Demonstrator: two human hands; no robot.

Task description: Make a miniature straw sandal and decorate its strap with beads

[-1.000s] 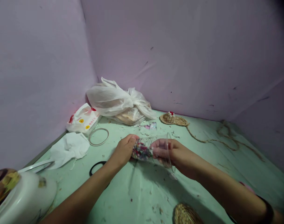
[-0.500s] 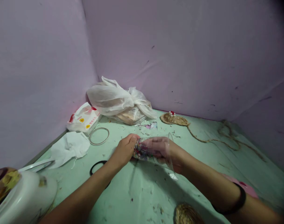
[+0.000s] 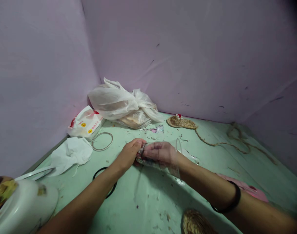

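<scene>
A clear plastic cup (image 3: 172, 167) lies on its side above the table, its mouth towards the right, with many small coloured beads (image 3: 140, 156) at its closed end. My left hand (image 3: 129, 154) is wrapped round that closed end. My right hand (image 3: 160, 152) is inside the cup through its mouth, seen through the clear wall. Its fingers are stretched towards the beads, and the fingertips reach them. Whether any bead is between the fingers cannot be made out. A black ring (image 3: 111, 191) lies partly hidden under my left forearm.
A tied white plastic bag (image 3: 125, 104), tissue pack (image 3: 86, 122), crumpled tissue (image 3: 71, 152) and thin hoop (image 3: 101, 141) lie left. A coiled rope piece (image 3: 181, 123) with trailing cord (image 3: 220, 143) lies back right. A white pot (image 3: 28, 201), rope coil (image 3: 195, 222) and pink item (image 3: 248, 188) are nearer.
My right hand has gone deeper into the cup, its fingers moving left to the beads. Both hands and the cup have shifted slightly left, and the view has moved a little.
</scene>
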